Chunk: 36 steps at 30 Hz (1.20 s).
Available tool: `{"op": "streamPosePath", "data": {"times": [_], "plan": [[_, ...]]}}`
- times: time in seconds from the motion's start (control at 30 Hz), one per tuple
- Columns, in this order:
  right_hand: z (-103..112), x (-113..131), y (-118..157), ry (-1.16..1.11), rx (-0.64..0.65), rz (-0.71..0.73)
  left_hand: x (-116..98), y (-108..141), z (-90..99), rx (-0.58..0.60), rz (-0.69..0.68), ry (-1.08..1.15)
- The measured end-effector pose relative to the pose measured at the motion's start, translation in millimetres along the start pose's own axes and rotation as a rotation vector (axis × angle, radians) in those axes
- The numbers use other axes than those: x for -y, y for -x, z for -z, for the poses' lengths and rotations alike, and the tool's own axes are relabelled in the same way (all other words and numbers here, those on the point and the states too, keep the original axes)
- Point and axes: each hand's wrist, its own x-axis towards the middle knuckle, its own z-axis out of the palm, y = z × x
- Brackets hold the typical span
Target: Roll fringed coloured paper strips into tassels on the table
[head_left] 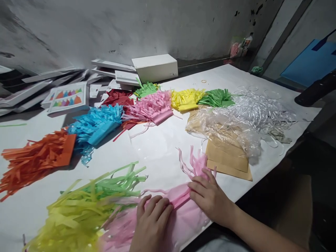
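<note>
Pink fringed tissue paper point(183, 198) lies in front of me at the near table edge, with a narrow folded or rolled band across its middle. My left hand point(153, 218) bends its fingers over the left end of that band. At the other end, my right hand point(208, 196) grips the band, fingers together and thumb hidden. Cut pink strips stick out beyond my right hand and spread to the left of my left hand. Yellow tissue fringe point(70, 217) and light green fringe point(118, 183) lie loosely just left of the pink paper.
Fringed bundles in orange point(49, 150), blue point(97, 126), pink point(154, 106), yellow point(187, 99) and green point(216, 98) cross the table. Silver shreds point(257, 108), clear plastic point(223, 124) and brown paper point(227, 157) lie right. Behind are a white box point(156, 68) and printed boxes point(68, 98).
</note>
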Motion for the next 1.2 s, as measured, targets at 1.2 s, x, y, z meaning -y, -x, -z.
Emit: {"op": "streamPosePath", "data": {"times": [1.2], "plan": [[-8,14,-25,0.004,0.126,0.112,-3,-6,3.3,0.039,0.103,0.024]]}}
